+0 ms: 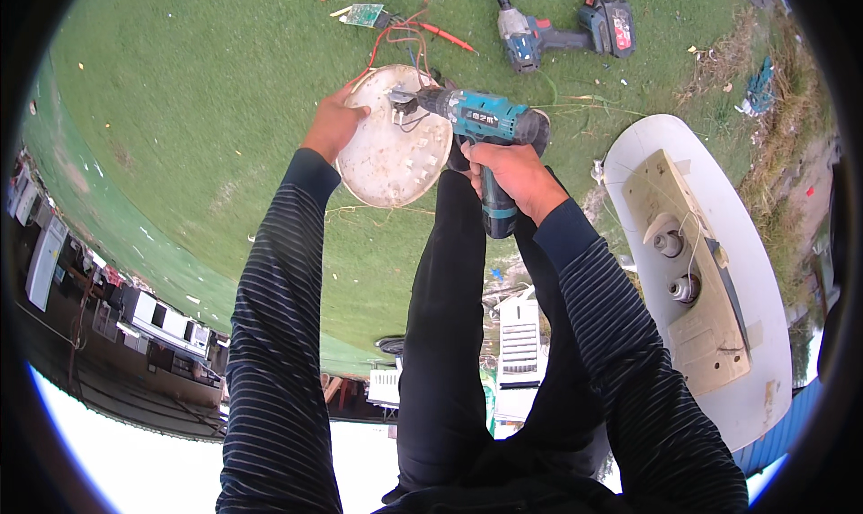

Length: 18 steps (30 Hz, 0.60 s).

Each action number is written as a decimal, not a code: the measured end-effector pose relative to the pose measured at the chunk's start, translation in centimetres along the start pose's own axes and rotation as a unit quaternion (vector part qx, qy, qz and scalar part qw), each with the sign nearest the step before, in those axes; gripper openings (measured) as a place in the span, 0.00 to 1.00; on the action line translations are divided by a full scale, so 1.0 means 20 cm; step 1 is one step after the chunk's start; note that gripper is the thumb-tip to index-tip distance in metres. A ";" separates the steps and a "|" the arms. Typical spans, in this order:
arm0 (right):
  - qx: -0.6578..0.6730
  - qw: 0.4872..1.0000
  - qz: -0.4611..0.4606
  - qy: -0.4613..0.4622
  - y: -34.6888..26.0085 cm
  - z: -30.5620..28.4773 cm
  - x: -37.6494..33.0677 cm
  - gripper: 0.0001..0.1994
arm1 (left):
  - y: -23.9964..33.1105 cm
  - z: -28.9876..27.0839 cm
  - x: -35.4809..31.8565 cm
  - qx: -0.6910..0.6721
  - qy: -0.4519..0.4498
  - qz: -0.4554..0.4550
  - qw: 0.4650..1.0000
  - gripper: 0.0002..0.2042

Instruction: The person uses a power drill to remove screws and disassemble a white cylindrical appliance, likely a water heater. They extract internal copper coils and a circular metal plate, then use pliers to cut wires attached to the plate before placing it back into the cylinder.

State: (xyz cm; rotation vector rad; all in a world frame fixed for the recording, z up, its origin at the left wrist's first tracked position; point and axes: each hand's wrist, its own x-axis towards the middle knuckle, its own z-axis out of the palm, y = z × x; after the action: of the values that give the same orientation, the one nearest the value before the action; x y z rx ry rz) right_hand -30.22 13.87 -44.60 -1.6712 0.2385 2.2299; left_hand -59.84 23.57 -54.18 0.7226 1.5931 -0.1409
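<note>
My left hand (334, 125) grips the left rim of a round, stained white plate (382, 168), thumb over its face. The plate carries small white posts and a dark fitting near its top. In my right hand (521, 174) is a teal cordless drill (485, 114), held by its black handle with the battery end pointing down. Its chuck points left, and the tip is at the metal piece (400, 95) on the plate. Whether the tip touches it or is just above, I cannot tell. Red wires (391, 35) lead from behind the plate's top.
A small green circuit board (363, 15) and a red probe (447, 37) lie on the green turf beyond the plate. Farther right rests a second power tool with its battery (611, 28). At right, a long white shell (764, 343) holds a beige panel (710, 343) with two round fittings.
</note>
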 end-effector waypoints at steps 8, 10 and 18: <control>0.032 0.999 0.008 0.009 0.02 0.03 -0.01 0.07 | -0.12 -0.02 -0.02 -0.003 0.020 -0.007 1.000 0.22; 0.025 1.000 0.010 0.012 0.01 0.02 -0.02 0.07 | -0.08 -0.01 -0.03 -0.006 0.019 -0.016 1.000 0.22; -0.002 1.000 -0.011 0.016 -0.02 0.01 -0.06 0.07 | -0.02 0.01 -0.05 0.015 0.019 -0.011 1.000 0.21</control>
State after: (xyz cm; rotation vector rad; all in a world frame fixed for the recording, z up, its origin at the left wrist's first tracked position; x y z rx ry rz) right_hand -29.97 14.04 -43.38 -1.7051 0.2230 2.1901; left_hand -59.97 22.84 -53.45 0.7358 1.6388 -0.1685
